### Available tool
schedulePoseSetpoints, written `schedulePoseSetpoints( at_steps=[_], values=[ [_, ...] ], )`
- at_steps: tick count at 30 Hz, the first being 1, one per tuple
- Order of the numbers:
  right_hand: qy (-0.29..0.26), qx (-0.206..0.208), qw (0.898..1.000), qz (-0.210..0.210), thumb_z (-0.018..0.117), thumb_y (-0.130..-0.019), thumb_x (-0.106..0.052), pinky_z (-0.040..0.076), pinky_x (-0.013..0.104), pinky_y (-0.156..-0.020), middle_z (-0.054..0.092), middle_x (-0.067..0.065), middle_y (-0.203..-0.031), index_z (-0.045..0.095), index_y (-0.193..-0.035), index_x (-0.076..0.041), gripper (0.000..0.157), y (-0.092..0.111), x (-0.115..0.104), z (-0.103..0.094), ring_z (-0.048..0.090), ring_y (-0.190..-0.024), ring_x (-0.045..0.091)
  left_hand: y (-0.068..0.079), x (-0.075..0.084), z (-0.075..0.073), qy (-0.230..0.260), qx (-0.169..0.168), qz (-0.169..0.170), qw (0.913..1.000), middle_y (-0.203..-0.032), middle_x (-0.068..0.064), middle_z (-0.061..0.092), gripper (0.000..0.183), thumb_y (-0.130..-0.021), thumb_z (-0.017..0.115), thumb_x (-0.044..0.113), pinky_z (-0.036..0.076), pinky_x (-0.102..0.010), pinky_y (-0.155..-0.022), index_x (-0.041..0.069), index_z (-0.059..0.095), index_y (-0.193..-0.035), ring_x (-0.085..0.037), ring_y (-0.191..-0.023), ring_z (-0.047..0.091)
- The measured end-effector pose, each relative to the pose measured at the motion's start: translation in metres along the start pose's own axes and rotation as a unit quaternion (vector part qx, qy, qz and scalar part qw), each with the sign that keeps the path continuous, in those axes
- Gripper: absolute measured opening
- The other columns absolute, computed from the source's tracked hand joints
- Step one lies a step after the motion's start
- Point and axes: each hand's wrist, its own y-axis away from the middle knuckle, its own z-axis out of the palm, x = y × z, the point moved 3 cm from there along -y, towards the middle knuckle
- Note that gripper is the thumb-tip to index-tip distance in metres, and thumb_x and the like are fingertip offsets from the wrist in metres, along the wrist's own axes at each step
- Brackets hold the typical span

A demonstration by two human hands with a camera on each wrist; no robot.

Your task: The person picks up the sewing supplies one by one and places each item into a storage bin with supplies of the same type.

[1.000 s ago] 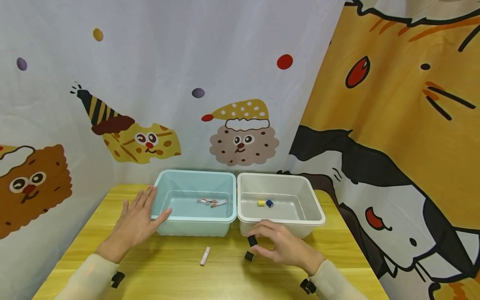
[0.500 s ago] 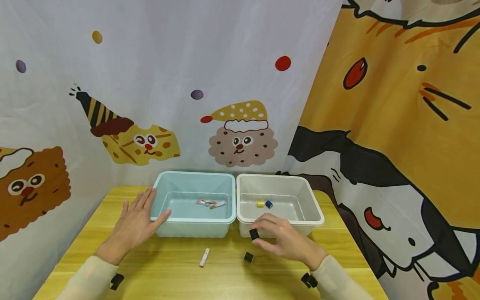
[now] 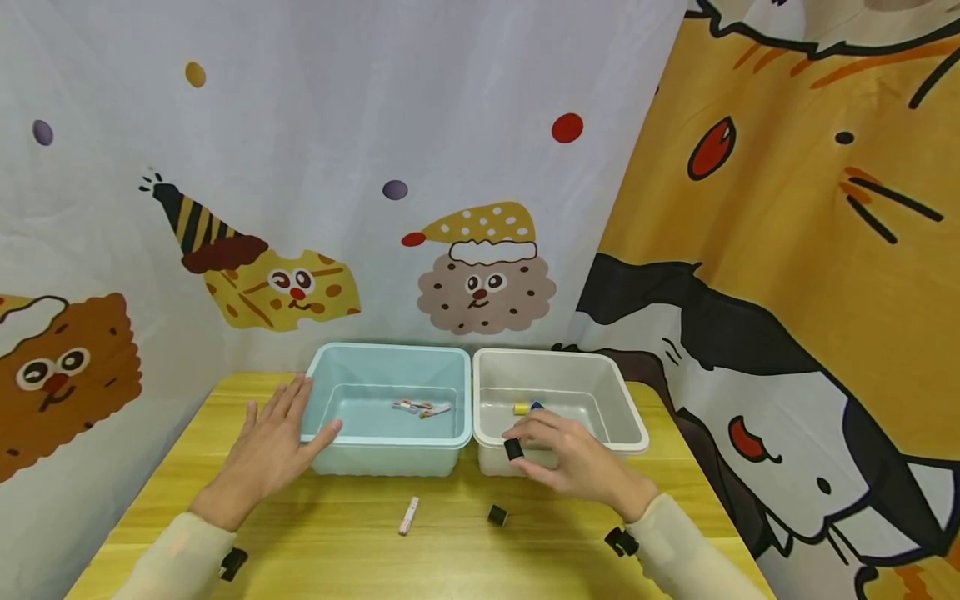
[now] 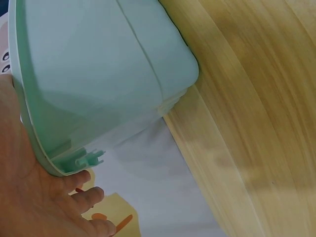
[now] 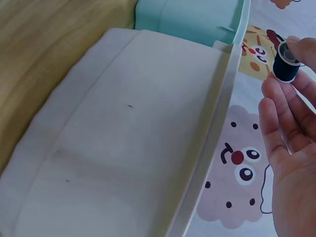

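Note:
My right hand [image 3: 581, 462] pinches a small black thread spool [image 3: 513, 449] between thumb and fingers, at the front rim of the white bin [image 3: 637, 437]. In the right wrist view the spool [image 5: 286, 69] shows its pale end flanges. A yellow spool [image 3: 521, 408] and a blue spool [image 3: 536, 406], partly hidden by my fingers, lie inside that bin. Another black spool [image 3: 498, 515] lies on the table. My left hand [image 3: 266, 450] rests with straight, spread fingers against the left side of the light blue bin [image 3: 386, 457]; its rim [image 4: 29, 123] is by the palm.
Several small pale strips with reddish marks [image 3: 423, 407] lie in the blue bin. One similar strip [image 3: 408, 516] is on the wooden table [image 3: 337, 558] in front. Both bins stand side by side before a printed curtain [image 3: 300, 125].
My right hand has lifted the black spool up and slightly right, away from the other black spool, to the white bin's front rim. The left hand has stayed in place.

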Motion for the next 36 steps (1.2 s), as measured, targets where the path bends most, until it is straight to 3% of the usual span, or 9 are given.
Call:
schedulePoseSetpoints(
  at_steps=[6,11,21,28,36],
  values=[
    [0.002,-0.01,1.0,0.025,0.095,-0.101,-0.016,0.068,0.023,-0.097,0.079,-0.003,-0.126,0.079,-0.137,-0.013,0.039,-0.004,0.006,-0.008,0.08,-0.109,0.009,-0.001,0.001,0.003,-0.001,-0.001,0.001,1.0,-0.194,-0.029,0.019,0.111,-0.115,0.05,0.079,0.013,-0.093,-0.133,-0.002,0.019,-0.185,-0.062,-0.175,0.023],
    [0.003,-0.004,1.0,0.022,0.097,-0.098,-0.012,0.066,0.02,-0.096,0.081,-0.003,-0.125,0.08,-0.136,-0.014,0.042,-0.009,0.01,-0.014,0.08,-0.105,0.012,0.0,0.0,0.004,-0.002,-0.002,0.001,1.0,-0.193,-0.03,0.018,0.111,-0.115,0.049,0.078,0.014,-0.094,-0.132,-0.003,0.019,-0.185,-0.063,-0.175,0.024],
    [0.011,-0.01,0.999,0.048,0.095,-0.1,-0.014,0.07,0.032,-0.091,0.081,-0.004,-0.122,0.08,-0.135,-0.015,0.039,-0.016,0.019,-0.024,0.079,-0.104,0.011,-0.001,0.002,0.003,0.002,-0.002,0.001,1.0,-0.194,-0.029,0.017,0.111,-0.115,0.05,0.078,0.012,-0.094,-0.133,-0.001,0.017,-0.186,-0.063,-0.175,0.023],
    [0.013,0.01,1.0,0.024,0.099,-0.094,-0.008,0.067,0.023,-0.09,0.081,-0.001,-0.115,0.081,-0.131,-0.011,0.041,-0.025,0.03,-0.036,0.08,-0.097,0.013,-0.003,0.004,0.001,0.001,-0.005,0.003,1.0,-0.194,-0.03,0.017,0.111,-0.116,0.05,0.078,0.012,-0.093,-0.134,-0.001,0.016,-0.186,-0.063,-0.175,0.022],
    [0.011,0.007,0.999,0.04,0.099,-0.093,-0.007,0.071,0.04,-0.086,0.084,0.002,-0.115,0.083,-0.129,-0.009,0.039,-0.034,0.045,-0.044,0.081,-0.096,0.021,-0.002,0.001,-0.001,-0.001,-0.004,0.003,1.0,-0.193,-0.032,0.017,0.111,-0.116,0.05,0.076,0.013,-0.095,-0.132,-0.003,0.016,-0.185,-0.065,-0.174,0.023]
  ],
)
